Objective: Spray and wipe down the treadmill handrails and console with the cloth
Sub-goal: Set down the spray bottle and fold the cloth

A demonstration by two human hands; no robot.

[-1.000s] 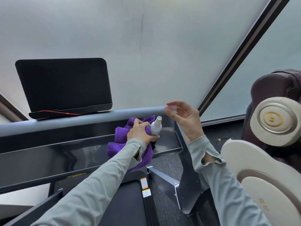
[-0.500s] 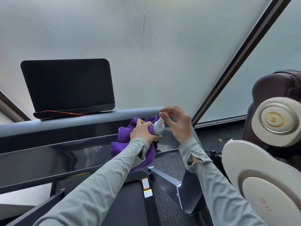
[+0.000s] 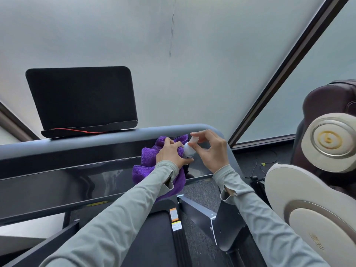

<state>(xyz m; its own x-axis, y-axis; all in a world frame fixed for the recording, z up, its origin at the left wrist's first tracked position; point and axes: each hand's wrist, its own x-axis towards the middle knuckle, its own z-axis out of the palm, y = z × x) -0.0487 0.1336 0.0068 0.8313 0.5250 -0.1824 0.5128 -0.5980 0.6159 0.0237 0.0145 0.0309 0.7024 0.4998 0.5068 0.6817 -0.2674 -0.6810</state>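
My left hand [image 3: 171,153] grips a small white spray bottle [image 3: 188,151] together with a bunched purple cloth [image 3: 146,157]. Both are held over the right end of the treadmill's glossy black console [image 3: 57,185]. The cloth hangs down under my wrist. My right hand [image 3: 212,151] pinches the clear cap [image 3: 194,139] at the bottle's top with thumb and fingertips. The grey handrail bar [image 3: 77,145] runs across just behind both hands and bends down at the right.
A black screen [image 3: 82,97] stands on the handrail at the left, with a red cord [image 3: 77,130] along its base. The treadmill belt [image 3: 154,237] lies below my arms. A beige and brown massage chair [image 3: 317,199] crowds the right side. Frosted window panes fill the background.
My right hand, which held the clear cap away from the bottle, has moved left and down onto the bottle's top. My left hand has stayed put with bottle and cloth.
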